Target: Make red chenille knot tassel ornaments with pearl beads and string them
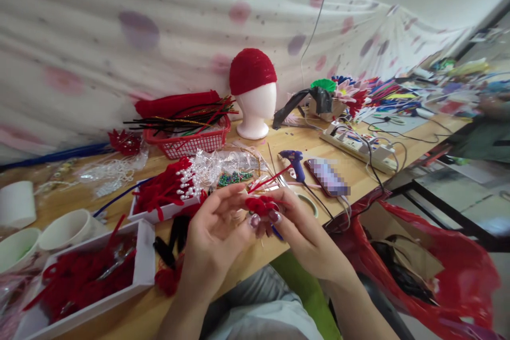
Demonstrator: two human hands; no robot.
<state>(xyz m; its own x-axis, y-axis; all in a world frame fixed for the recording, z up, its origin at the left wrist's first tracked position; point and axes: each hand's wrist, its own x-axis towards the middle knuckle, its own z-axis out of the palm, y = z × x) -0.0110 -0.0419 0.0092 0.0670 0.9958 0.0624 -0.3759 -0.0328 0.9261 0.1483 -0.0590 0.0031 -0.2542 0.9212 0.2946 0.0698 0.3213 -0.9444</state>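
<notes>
Two bare hands meet over the front edge of the desk [279,141], working a small red pipe-cleaner piece [261,204] between their fingertips. Far left stand white paper cups [67,228], and beside them a white tray [145,263] heaped with red fuzzy scraps. A second tray [159,213] just behind carries a red bundle tipped with pearl beads [187,183]. The left hand [213,236] curls loosely, its thumb and forefinger pinched on the near side of the red piece; its grip is closed on that piece, as far as the blurred fingers allow one to tell. The right hand [300,231] pinches the other side, painted nails pressed against the fuzz, with thin red stems [269,179] poking up and away from it. Further right lie a blue glue gun [295,162], a phone [327,176] and a power strip [358,143]; a red plastic bag [438,265] hangs below the desk edge. The step in hand looks like shaping or twisting the red piece into a petal-like form. The next move seems to call for a firm pinch from one hand while the other bends or winds the stems.
</notes>
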